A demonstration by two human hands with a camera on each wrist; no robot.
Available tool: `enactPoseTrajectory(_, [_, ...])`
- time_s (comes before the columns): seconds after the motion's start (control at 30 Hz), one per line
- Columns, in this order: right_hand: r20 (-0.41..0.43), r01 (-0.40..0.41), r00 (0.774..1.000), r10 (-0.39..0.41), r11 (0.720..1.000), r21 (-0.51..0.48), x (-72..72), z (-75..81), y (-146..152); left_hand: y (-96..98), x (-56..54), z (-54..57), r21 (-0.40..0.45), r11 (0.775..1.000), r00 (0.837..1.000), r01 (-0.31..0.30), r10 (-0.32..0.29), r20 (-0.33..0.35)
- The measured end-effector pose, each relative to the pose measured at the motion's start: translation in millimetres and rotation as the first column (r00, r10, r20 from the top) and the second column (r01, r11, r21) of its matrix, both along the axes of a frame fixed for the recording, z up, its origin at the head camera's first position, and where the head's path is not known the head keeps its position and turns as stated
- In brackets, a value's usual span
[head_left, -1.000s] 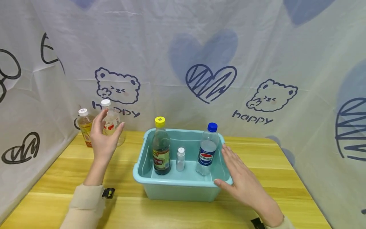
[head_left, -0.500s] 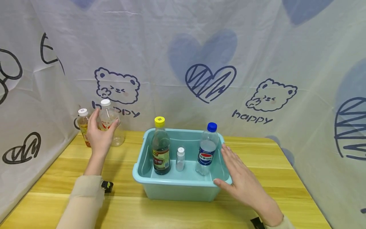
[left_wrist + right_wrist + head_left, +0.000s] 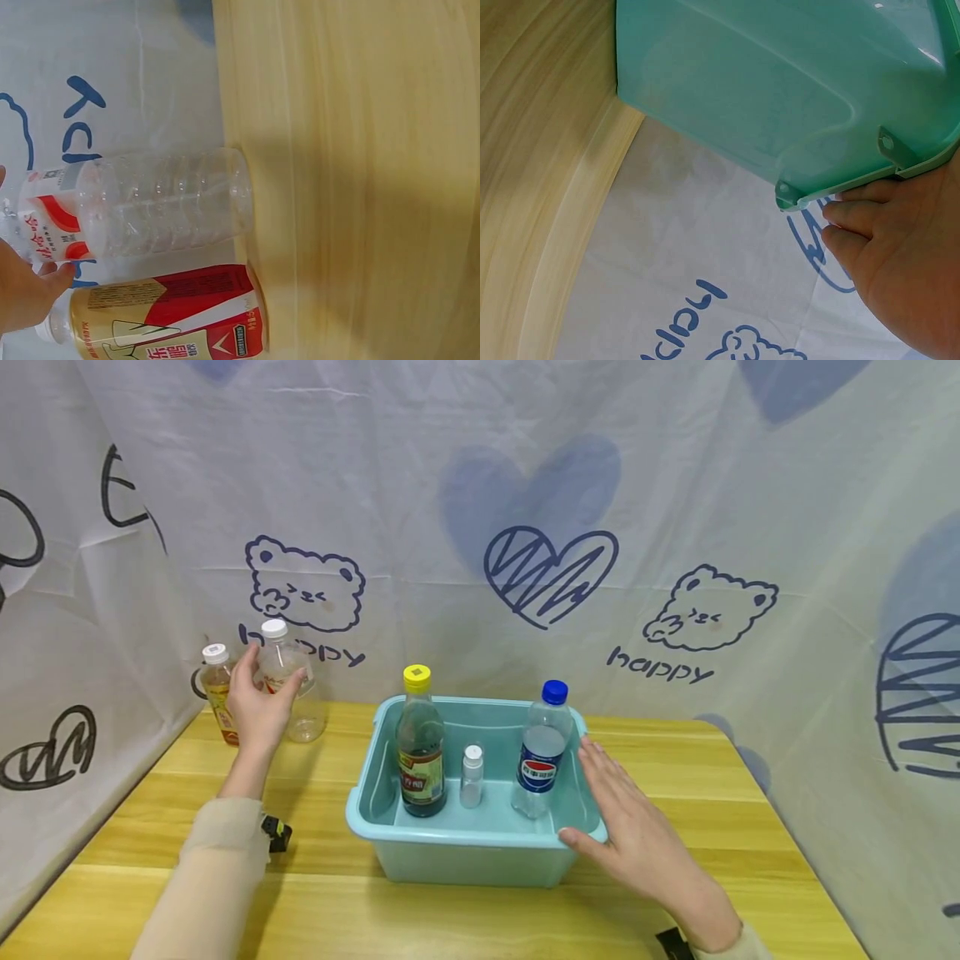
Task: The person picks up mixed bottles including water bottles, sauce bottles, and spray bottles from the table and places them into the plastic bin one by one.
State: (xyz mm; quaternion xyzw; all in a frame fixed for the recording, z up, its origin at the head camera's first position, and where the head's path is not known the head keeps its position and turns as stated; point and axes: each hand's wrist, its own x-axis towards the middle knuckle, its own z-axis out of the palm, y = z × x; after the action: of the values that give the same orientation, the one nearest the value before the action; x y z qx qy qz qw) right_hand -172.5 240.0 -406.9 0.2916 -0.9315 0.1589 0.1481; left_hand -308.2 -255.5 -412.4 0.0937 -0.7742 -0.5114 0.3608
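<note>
My left hand (image 3: 261, 702) curves around the upper part of a clear plastic bottle (image 3: 306, 718), thumb on its right side and fingers on its left. White-capped, with a red and white label (image 3: 56, 217), this bottle stands upright on the table. Just left of it is a drink bottle (image 3: 220, 693) with a yellow and red label, partly behind the hand. At the right end of a light teal plastic bin (image 3: 480, 860), my right hand (image 3: 645, 835) rests along the rim with straight fingers, thumb at the front corner.
Inside the bin stand a dark sauce bottle (image 3: 422, 768) with a yellow cap, a small clear bottle (image 3: 472, 781) with a white cap, and a blue-capped Pepsi bottle (image 3: 540, 768). A printed cloth (image 3: 435, 610) hangs behind the wooden table (image 3: 330, 910).
My left hand has moved slightly left and in around the clear bottle, its thumb and fingers drawing closer to the sides. The right hand and the bin stay where they were.
</note>
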Motion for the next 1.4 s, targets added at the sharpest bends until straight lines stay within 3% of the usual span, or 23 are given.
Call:
enactPoseTrajectory(0.47, [-0.008, -0.006, 1.000, 0.006, 1.000, -0.006, 0.1, 0.4, 0, -5.3, -9.8, -9.6, -0.049, 0.999, 1.000, 0.000, 0.000, -0.012])
enactPoseTrajectory(0.67, [-0.009, -0.004, 1.000, 0.004, 1.000, -0.002, -0.5, -0.3, 0, -6.2, -10.7, -10.0, -0.033, 0.999, 1.000, -0.001, 0.001, 0.001])
enactPoseTrajectory(0.97, [0.009, 0.006, 1.000, -0.006, 1.000, 0.000, -0.3, 0.5, -1, -6.8, -7.2, -6.4, -0.012, 1.000, 0.999, 0.011, -0.011, 0.041])
enactPoseTrajectory(1.4, [0.016, 0.011, 1.000, -0.011, 1.000, 0.000, -0.4, 0.7, -1, -4.3, 2.2, -4.1, 0.014, 1.000, 1.000, 0.010, -0.010, 0.029])
